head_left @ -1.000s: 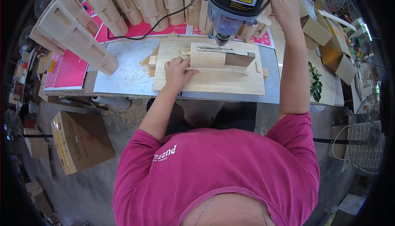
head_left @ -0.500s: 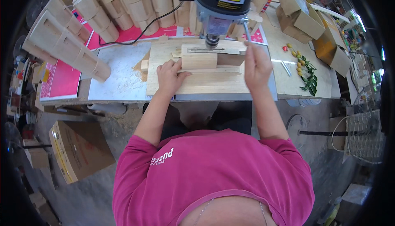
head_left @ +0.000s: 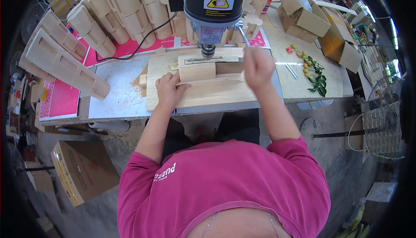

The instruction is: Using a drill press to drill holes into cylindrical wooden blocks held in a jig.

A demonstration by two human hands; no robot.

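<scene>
A drill press [head_left: 214,4] with a dark top and a metal chuck [head_left: 208,51] stands over a pale wooden block [head_left: 197,70]. A long slot runs along the block's top, with the drill bit's tip too small to make out there. My left hand [head_left: 168,89] grips the block's left end, its thumb lying along the thin rail in front. That rail is on a flat wooden board [head_left: 203,96] under the block. To the right, my right hand [head_left: 259,68], slightly blurred, is closed round the end of the drill press's metal feed lever [head_left: 244,35].
Tall slotted wooden pieces [head_left: 67,66] crowd the bench's left and back. A black cable [head_left: 143,44] crosses behind the work. Toward the right lie small yellow fruits with leaves [head_left: 320,82], metal rods [head_left: 292,71] and open cardboard boxes [head_left: 303,14]. Sawdust [head_left: 143,84] lies left of the board.
The whole view has shifted a little. Against the board, my right hand has moved slightly farther from me with the lever. My left hand stays at the block's end.
</scene>
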